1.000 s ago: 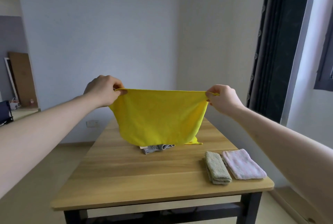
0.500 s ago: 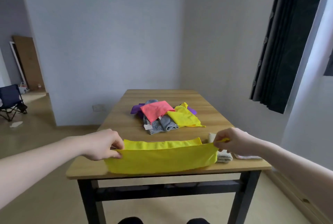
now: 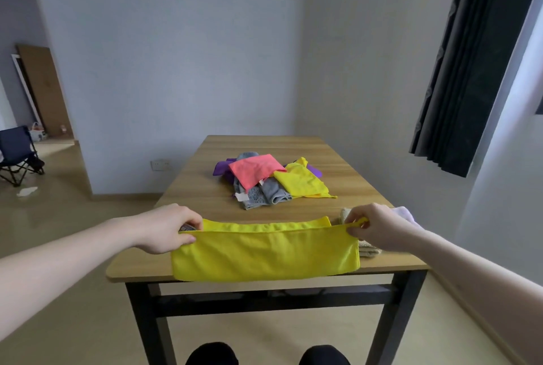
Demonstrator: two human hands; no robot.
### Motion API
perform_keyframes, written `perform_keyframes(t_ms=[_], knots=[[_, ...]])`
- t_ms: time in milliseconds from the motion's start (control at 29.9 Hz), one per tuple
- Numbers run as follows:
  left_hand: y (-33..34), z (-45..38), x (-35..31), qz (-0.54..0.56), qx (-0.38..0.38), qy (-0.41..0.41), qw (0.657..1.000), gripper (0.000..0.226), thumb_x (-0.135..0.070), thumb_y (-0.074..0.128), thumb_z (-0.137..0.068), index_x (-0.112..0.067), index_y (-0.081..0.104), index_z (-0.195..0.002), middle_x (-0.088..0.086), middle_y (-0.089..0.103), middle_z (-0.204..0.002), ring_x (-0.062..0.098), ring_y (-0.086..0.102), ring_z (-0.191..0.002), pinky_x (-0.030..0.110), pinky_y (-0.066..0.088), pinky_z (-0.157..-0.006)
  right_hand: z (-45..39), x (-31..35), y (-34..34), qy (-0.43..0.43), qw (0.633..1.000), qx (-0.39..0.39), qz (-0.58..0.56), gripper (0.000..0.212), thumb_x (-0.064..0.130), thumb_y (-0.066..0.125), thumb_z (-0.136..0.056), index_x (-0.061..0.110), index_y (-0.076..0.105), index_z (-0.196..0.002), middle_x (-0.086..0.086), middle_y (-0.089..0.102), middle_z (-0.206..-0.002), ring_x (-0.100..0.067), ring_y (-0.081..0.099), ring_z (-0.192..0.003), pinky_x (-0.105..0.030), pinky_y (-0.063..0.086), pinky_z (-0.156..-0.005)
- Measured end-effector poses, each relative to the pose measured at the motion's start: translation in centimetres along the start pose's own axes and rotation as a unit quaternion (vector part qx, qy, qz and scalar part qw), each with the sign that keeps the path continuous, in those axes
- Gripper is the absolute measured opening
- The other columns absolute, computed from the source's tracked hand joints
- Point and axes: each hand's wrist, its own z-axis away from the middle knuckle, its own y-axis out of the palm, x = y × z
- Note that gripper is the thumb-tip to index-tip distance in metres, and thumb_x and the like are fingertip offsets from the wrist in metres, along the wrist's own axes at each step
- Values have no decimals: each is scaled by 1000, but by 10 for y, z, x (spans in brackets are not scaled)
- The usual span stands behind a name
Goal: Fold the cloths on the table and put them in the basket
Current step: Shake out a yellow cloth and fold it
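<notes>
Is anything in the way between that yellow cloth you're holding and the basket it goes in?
I cannot say: no basket shows in this view. Both the left hand and the right hand already pinch the yellow cloth at the table's near edge, so nothing stands between hands and cloth.

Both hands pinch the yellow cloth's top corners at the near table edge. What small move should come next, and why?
Probably lower both corners onto the table to flatten the fold. The left hand and right hand hold the yellow cloth doubled, its front layer draped over the near edge, not yet lying flat.
</notes>
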Motion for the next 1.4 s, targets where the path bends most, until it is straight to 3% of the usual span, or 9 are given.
perform_keyframes(t_ms=[134, 267, 401, 468, 602, 836, 970, 1137, 1404], knots=[[6, -19, 13, 16, -39, -31, 999, 5, -34, 61, -96, -36, 65, -99, -10, 69, -108, 13, 61, -101, 33, 50, -90, -23, 2, 7, 18, 999, -33, -24, 10, 35, 73, -92, 36, 66, -99, 4, 69, -101, -12, 65, -86, -34, 60, -80], [15, -36, 18, 48, -47, -54, 996, 12, -29, 59, -97, -38, 60, -90, -9, 68, -107, 14, 60, -102, 33, 48, -90, -41, 9, 13, 24, 998, -44, -29, 9, 30, 72, -93, 32, 66, -100, 6, 66, -98, -10, 63, -83, -23, 54, -69], [26, -50, 28, 93, -56, -89, 990, 16, -26, 58, -96, -40, 57, -88, -6, 68, -111, 16, 59, -106, 33, 47, -91, -58, 13, 19, 34, 998, -53, -28, 10, 27, 71, -93, 30, 68, -102, 2, 68, -97, -15, 66, -83, -34, 60, -74], [31, -56, 30, 109, -56, -106, 987, 16, -23, 56, -95, -39, 57, -90, -3, 67, -112, 17, 58, -105, 32, 46, -85, -65, 12, 24, 42, 998, -47, -22, 12, 24, 69, -94, 29, 68, -104, 0, 69, -99, -18, 67, -84, -38, 62, -77], [43, -70, 30, 148, -61, -139, 977, 17, -13, 49, -92, -28, 58, -97, 1, 64, -106, 23, 60, -96, 32, 45, -69, -77, 13, 35, 47, 998, -43, -7, 19, 17, 63, -96, 24, 67, -113, -1, 66, -106, -18, 66, -87, -34, 62, -76], [66, -92, 31, 194, -76, -196, 958, 18, -13, 45, -91, -23, 57, -102, 10, 61, -117, 29, 63, -96, 38, 51, -81, -92, 8, 60, 86, 995, -57, 8, 21, 25, 60, -92, 32, 62, -111, 3, 65, -100, -17, 65, -82, -42, 62, -75], [82, -104, 34, 195, -93, -224, 950, 13, -24, 47, -94, -27, 55, -104, 10, 60, -126, 26, 58, -102, 35, 50, -87, -98, 2, 71, 111, 990, -81, 13, 22, 30, 59, -92, 33, 58, -114, 5, 66, -95, -16, 66, -76, -41, 61, -73], [98, -111, 39, 186, -110, -242, 946, 10, -32, 49, -92, -31, 52, -101, 4, 62, -124, 27, 57, -107, 38, 50, -92, -101, 0, 78, 123, 988, -96, -3, 32, 27, 62, -94, 26, 55, -125, 0, 69, -104, -21, 66, -83, -39, 60, -70], [123, -115, 35, 183, -212, -255, 926, 7, -31, 61, -90, -30, 55, -94, -5, 64, -106, 24, 59, -99, 32, 46, -74, -97, -5, 92, 128, 987, -97, 10, 45, 24, 59, -95, 22, 46, -138, 8, 71, -111, -20, 61, -105, -32, 45, -69]])
